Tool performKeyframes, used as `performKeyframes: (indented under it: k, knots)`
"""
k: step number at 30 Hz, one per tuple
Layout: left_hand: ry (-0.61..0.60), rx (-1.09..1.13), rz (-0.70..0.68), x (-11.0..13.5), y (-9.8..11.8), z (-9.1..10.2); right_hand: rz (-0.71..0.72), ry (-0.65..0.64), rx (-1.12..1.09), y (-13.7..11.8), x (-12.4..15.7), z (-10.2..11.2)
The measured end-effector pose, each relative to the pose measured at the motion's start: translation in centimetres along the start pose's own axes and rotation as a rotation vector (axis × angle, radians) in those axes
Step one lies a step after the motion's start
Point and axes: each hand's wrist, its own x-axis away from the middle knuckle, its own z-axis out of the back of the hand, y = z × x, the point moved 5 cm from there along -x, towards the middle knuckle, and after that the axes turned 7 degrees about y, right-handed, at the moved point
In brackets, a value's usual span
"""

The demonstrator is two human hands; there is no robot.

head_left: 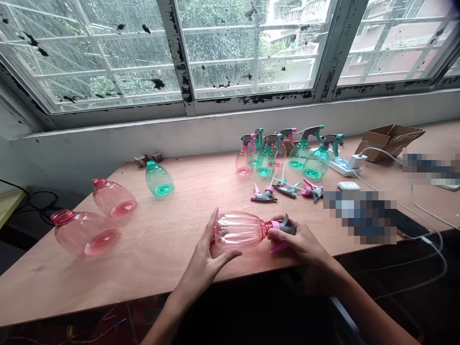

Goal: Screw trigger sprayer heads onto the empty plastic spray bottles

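A clear pink spray bottle (240,231) lies sideways between my hands above the table's front part, its base toward the left. My left hand (208,261) cups the base end, fingers behind it and the thumb stretched along the near side. At the neck, my right hand (298,242) grips the grey and pink trigger sprayer head (285,226), which sits on the bottle's mouth. Just beyond lie three loose sprayer heads: a pink and grey one (265,194), a teal and grey one (287,188) and another pink and grey one (312,190).
On the left stand two pink bottles (86,235) (114,197) and a green bottle (159,179), all without heads. Several bottles with sprayers (266,160) stand near the wall. Rightward are a power strip (345,165), a white case (348,186), cables and an open cardboard box (388,141).
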Motion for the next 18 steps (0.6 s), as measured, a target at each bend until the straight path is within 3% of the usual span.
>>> performKeyframes:
  k: [3,8,14,18]
  knots:
    - [0.025,0.024,-0.058,0.07,-0.29,-0.03,0.004,-0.016,0.025,-0.10,0.01,-0.12]
    - [0.045,-0.247,-0.153,0.11,-0.24,-0.11,-0.001,-0.026,0.013,-0.01,0.14,-0.09]
    - [-0.063,-0.078,-0.009,0.70,0.13,-0.45,0.018,-0.039,0.007,0.09,0.16,-0.05]
    - [-0.067,-0.097,-0.018,0.73,0.32,-0.30,-0.003,-0.051,-0.034,0.10,0.05,-0.10]
